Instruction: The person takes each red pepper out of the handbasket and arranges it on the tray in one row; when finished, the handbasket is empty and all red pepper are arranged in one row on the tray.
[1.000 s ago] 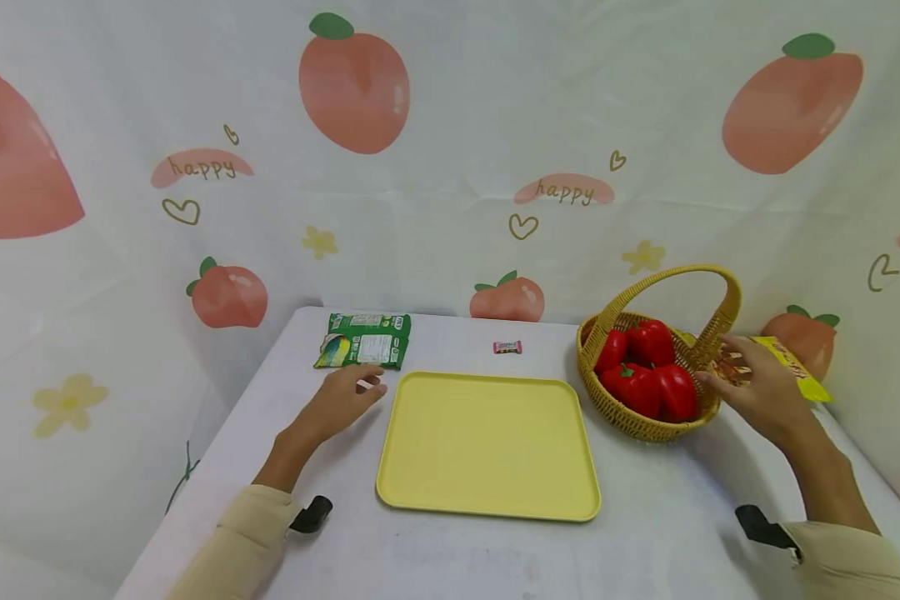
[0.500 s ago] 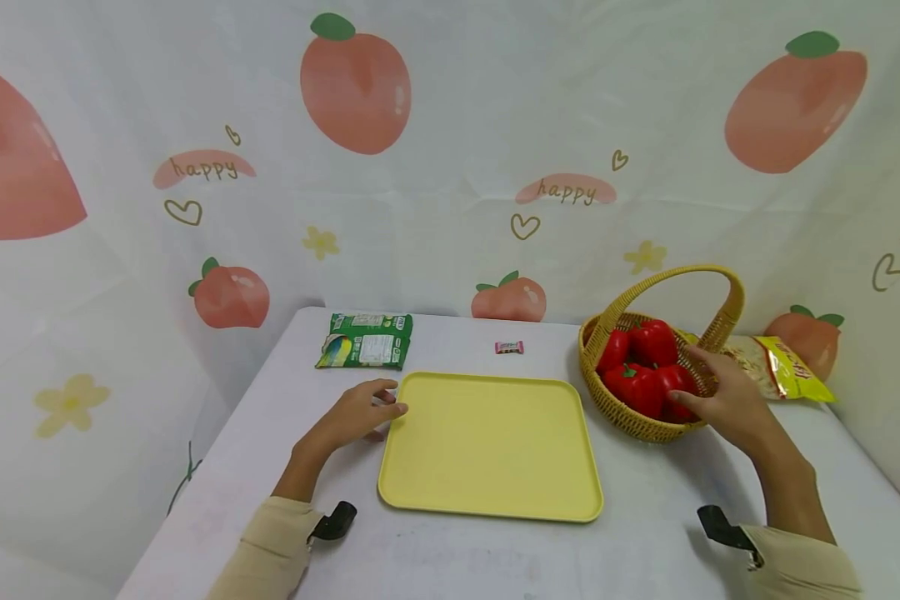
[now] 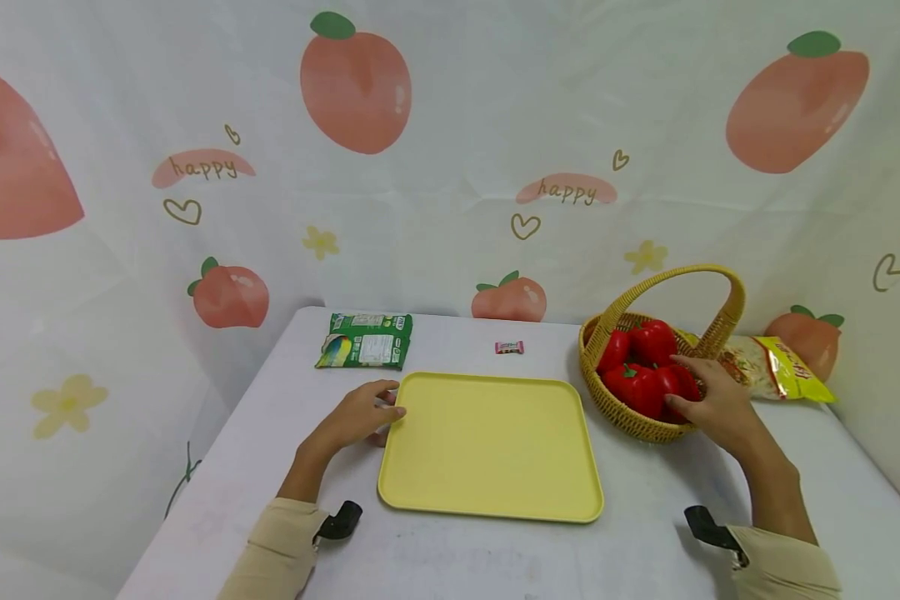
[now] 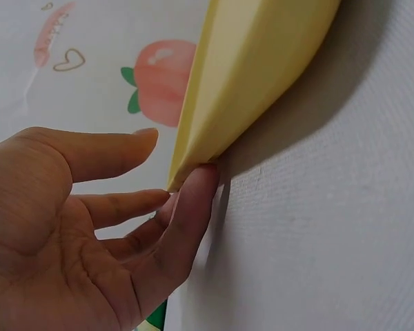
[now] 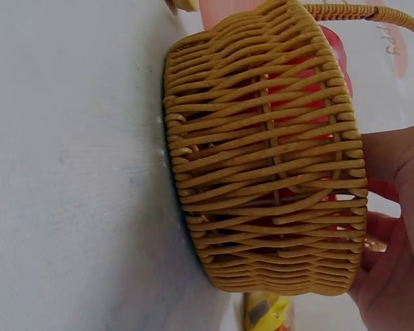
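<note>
My left hand (image 3: 356, 415) is at the left edge of a yellow tray (image 3: 487, 450). In the left wrist view, fingertips touch the underside of the tray's rim, while the thumb stays apart from it. On the right, my right hand (image 3: 723, 412) reaches over the rim of a wicker basket (image 3: 621, 415) that holds several red bell peppers (image 3: 630, 387). Its thumb and fingers lie around the front-right bell pepper (image 3: 671, 383). Seen from the right wrist, the basket's woven wall (image 5: 262, 165) hides most of that pepper and the fingertips.
A green snack packet (image 3: 367, 342) lies at the back left of the white table. Behind the tray is a small pink-wrapped candy (image 3: 509, 347). A yellow bag of food (image 3: 783, 371) sits behind the basket to the right. The basket's tall handle (image 3: 667, 275) arches above the peppers.
My right hand has moved left from beside the basket and down onto a bell pepper. My left hand has moved right and slightly nearer, reaching the tray's left edge.
</note>
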`<act>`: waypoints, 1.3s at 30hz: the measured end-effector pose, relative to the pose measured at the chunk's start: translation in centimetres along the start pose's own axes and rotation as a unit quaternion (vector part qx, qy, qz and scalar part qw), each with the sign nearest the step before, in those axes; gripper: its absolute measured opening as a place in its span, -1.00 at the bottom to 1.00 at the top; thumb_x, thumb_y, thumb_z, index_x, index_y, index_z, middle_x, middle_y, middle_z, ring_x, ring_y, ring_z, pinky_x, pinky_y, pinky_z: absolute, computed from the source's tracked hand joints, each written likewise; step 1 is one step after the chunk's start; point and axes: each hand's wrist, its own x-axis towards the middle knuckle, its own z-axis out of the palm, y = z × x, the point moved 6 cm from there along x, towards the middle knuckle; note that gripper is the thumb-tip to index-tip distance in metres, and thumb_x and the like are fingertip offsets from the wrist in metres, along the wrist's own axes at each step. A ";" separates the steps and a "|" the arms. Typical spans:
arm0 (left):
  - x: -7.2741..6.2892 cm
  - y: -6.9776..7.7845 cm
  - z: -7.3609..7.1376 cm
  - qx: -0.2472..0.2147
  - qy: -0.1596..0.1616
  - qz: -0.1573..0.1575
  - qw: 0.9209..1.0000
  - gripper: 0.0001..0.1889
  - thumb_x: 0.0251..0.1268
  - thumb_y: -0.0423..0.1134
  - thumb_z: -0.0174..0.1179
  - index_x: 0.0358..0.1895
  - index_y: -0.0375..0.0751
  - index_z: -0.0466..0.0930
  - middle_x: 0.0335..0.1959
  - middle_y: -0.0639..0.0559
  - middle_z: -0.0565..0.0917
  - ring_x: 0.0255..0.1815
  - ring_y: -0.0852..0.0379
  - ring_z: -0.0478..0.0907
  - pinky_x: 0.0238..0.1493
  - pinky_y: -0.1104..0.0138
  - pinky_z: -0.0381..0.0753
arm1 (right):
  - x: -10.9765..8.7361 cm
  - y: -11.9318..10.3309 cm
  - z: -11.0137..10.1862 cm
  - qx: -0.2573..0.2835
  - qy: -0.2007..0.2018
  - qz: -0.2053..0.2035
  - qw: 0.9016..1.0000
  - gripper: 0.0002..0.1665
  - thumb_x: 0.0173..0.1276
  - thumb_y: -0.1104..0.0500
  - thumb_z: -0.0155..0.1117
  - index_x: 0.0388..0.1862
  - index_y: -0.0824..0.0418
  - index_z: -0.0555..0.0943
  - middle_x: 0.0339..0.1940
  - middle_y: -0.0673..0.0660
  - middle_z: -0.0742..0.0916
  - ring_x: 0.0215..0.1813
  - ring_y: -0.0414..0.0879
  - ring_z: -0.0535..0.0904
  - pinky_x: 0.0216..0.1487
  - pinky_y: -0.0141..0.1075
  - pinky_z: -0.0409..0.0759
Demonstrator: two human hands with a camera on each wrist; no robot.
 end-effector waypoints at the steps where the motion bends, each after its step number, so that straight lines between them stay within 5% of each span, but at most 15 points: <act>1: 0.0 0.0 0.0 0.003 0.000 0.001 1.000 -0.35 0.46 -0.15 0.30 0.51 -0.36 0.41 0.24 -0.23 0.62 0.26 -0.18 0.61 -0.16 0.20 0.82 | 0.0 0.0 0.1 -0.001 -0.002 0.003 1.000 -0.09 0.43 0.09 0.41 0.62 0.38 0.26 0.49 0.60 0.34 0.45 0.63 0.25 0.28 0.60 0.36; 17: 0.1 -0.2 -0.1 -0.013 -0.009 0.007 1.000 -0.39 0.49 -0.22 0.25 0.52 -0.36 0.40 0.25 -0.26 0.60 0.25 -0.18 0.61 -0.18 0.21 0.83 | 0.2 0.2 0.7 -0.017 -0.017 -0.009 1.000 -0.08 0.34 0.12 0.41 0.60 0.36 0.31 0.51 0.60 0.33 0.43 0.64 0.24 0.22 0.60 0.43; 26: 0.4 0.0 0.3 -0.020 -0.014 0.014 1.000 -0.39 0.48 -0.30 0.24 0.53 -0.36 0.38 0.27 -0.28 0.59 0.10 -0.09 0.64 -0.24 0.24 0.82 | -0.3 0.4 0.4 -0.012 0.009 -0.038 0.999 -0.17 0.36 0.14 0.38 0.57 0.33 0.38 0.45 0.58 0.38 0.39 0.60 0.28 0.20 0.64 0.40; 35: 0.1 -0.1 0.3 -0.025 -0.018 0.016 0.999 -0.40 0.46 -0.33 0.23 0.51 -0.38 0.39 0.25 -0.28 0.59 0.07 -0.09 0.65 -0.22 0.23 0.82 | -1.1 0.5 -1.0 0.026 0.033 -0.016 0.999 -0.19 0.38 0.11 0.36 0.54 0.33 0.36 0.41 0.61 0.29 0.34 0.63 0.26 0.12 0.59 0.50; 39: 0.1 -0.2 0.1 -0.017 -0.015 0.017 1.000 -0.40 0.46 -0.32 0.23 0.51 -0.38 0.40 0.26 -0.28 0.60 0.14 -0.12 0.63 -0.19 0.23 0.82 | -1.4 0.0 -2.0 0.044 0.070 -0.037 0.996 -0.24 0.36 0.16 0.39 0.46 0.37 0.36 0.36 0.56 0.38 0.30 0.53 0.32 0.02 -0.22 0.77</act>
